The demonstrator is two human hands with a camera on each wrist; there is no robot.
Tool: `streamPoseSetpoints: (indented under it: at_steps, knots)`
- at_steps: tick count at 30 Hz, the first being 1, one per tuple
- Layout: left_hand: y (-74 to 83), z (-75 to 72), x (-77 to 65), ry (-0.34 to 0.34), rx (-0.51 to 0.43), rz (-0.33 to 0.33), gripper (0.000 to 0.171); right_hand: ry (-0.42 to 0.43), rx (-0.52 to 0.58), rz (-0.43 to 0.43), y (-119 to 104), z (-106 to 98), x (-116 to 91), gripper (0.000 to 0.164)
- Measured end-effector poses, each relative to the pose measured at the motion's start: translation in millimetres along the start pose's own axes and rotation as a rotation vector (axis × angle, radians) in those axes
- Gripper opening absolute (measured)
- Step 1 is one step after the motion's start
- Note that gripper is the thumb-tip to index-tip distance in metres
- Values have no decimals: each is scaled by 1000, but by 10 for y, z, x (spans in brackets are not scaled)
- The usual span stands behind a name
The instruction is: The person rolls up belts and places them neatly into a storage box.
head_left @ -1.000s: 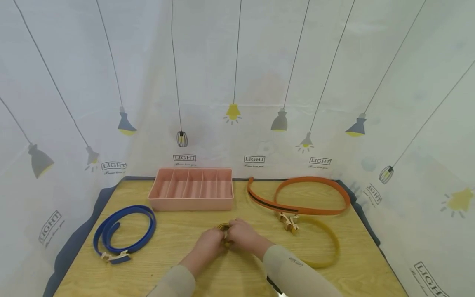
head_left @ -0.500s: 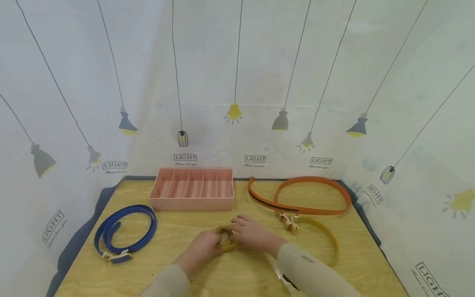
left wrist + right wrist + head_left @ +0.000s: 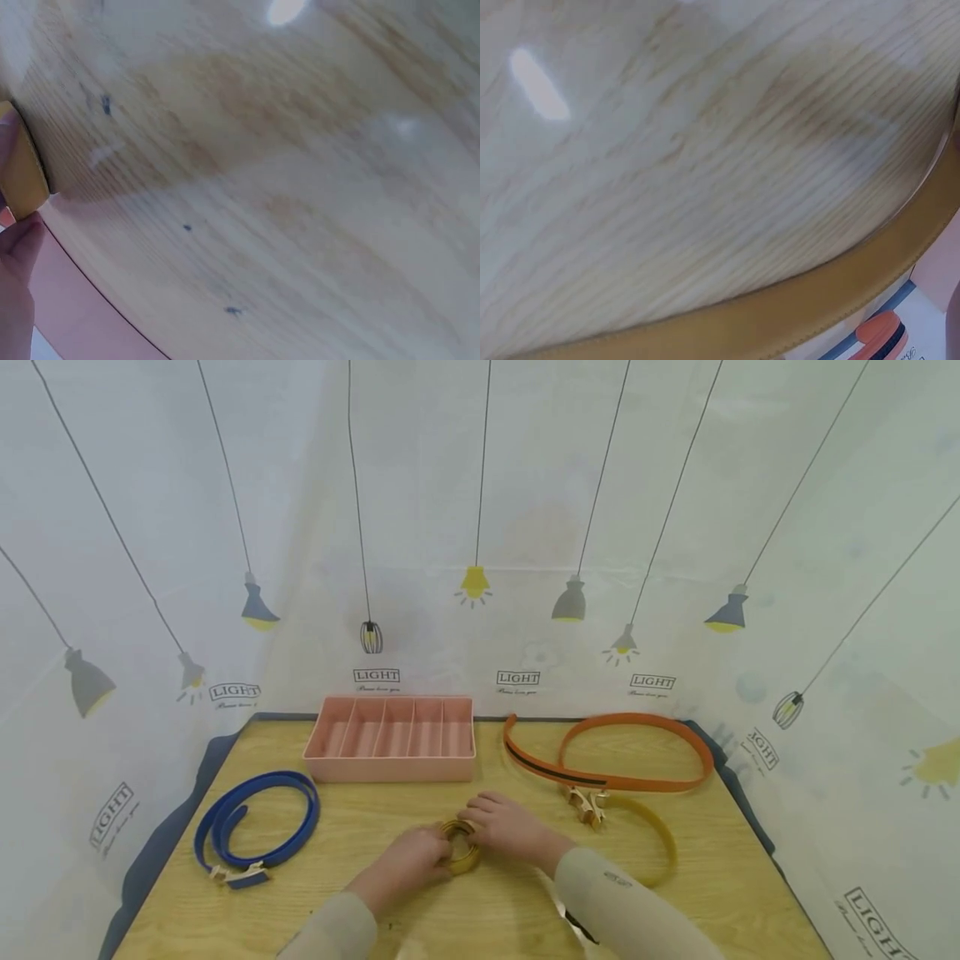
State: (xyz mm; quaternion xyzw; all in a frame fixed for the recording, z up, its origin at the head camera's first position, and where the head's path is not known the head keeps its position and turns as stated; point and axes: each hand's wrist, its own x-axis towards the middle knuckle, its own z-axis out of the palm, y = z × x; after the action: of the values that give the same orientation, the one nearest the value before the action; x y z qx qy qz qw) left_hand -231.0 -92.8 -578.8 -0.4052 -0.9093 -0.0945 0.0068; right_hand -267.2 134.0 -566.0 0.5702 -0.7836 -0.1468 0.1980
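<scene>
A mustard-yellow belt [image 3: 467,862] is wound into a small upright-edged coil at the middle of the table. My left hand [image 3: 405,862] grips the coil's left side; in the left wrist view its fingers [image 3: 22,244] pinch the yellow band at the frame's edge. On the far right side of the coil, my right hand [image 3: 510,831] holds it with curled fingers. The unrolled strap passes behind the right forearm and curves up toward gold buckles [image 3: 588,807]. The right wrist view shows this strap [image 3: 742,324] standing on edge along the wood.
A pink tray [image 3: 390,769] with several compartments stands at the back. A loosely coiled blue belt [image 3: 303,831] lies to the left. Behind the gold buckles at right, an orange belt [image 3: 645,783] spreads in a wide loop. Cloth walls surround the wooden table [image 3: 247,918].
The right hand has shifted slightly right and its fingers have spread, baring more of the yellow coil. The loose yellow strap at right has drawn in a little toward the left.
</scene>
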Motion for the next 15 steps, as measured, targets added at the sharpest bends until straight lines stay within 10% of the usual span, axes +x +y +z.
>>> streamPoseSetpoints:
  at_steps: [11, 15]
  knots:
    - [24, -14, 87, 117, 183, 114, 17, 43, 72, 63, -19, 54, 71, 12]
    - [90, 17, 163, 145, 176, 57, 21, 48, 119, 89, -20, 68, 100, 10]
